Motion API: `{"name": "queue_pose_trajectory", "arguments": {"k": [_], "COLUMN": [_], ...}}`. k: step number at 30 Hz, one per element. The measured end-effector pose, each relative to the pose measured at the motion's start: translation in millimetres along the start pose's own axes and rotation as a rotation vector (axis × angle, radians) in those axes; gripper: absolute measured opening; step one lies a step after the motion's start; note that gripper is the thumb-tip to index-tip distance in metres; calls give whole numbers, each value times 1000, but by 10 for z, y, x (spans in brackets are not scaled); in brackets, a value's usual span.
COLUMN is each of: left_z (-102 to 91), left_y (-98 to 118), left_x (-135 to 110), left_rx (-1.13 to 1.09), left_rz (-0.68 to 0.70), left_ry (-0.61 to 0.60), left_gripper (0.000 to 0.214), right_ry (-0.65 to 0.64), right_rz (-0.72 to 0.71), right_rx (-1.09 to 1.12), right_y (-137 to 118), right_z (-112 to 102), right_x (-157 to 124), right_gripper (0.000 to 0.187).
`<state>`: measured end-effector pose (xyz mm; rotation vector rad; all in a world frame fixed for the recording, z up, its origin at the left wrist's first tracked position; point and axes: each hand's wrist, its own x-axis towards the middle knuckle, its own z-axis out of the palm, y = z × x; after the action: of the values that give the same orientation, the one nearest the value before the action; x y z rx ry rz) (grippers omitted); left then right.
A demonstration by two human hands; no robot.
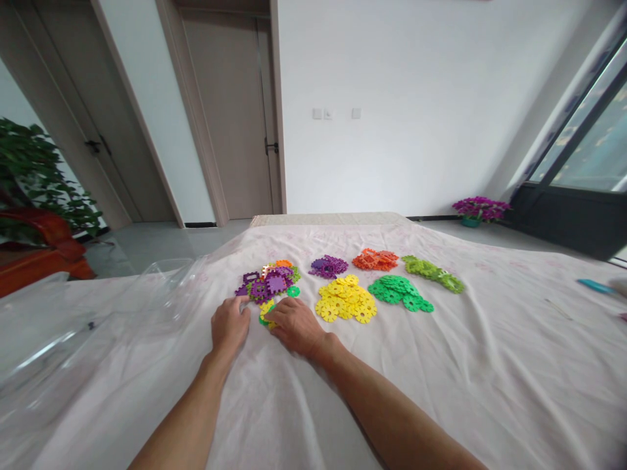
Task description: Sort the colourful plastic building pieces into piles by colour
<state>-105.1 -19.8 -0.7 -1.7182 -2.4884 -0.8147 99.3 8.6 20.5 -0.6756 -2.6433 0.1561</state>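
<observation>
A mixed pile of plastic linking pieces, mostly purple squares with some orange and light green, lies in front of my hands. My left hand rests at its near left edge, index finger stretched to the pieces, nothing seen in its grasp. Just below the pile, yellow flower-shaped discs overlap green ones on the cloth. My right hand has its fingers bent down and closed on a yellow disc there; the fingertips are partly hidden. One green disc sits at the pile's right edge.
Sorted piles stand to the right: yellow discs, green discs, purple pieces, orange-red pieces and light green pieces. Clear plastic packaging lies left. A blue object is at far right on the pale cloth.
</observation>
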Motion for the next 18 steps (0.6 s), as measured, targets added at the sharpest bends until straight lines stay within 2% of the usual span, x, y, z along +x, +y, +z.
{"name": "queue_pose_trajectory", "arguments": {"k": [5,11,15,18], "left_z": [10,1,-7,-6], "left_y": [-16,-6,1,0], "left_x": [-1,4,2,-3], "left_rx": [-9,2,-2,-14], "left_rz": [16,4,1,7], "left_ry": [9,0,-8,1], "left_gripper": [40,39,39,40], "right_ry": [14,29,49,60], "right_rz": [31,216,243,253], "right_rx": [-21,-81,-2,118], "right_y": [-15,4,56,96], "right_z": [-2,-30,3,7], "right_x": [-28,-72,-86,-97], "right_gripper": [26,31,33,21]}}
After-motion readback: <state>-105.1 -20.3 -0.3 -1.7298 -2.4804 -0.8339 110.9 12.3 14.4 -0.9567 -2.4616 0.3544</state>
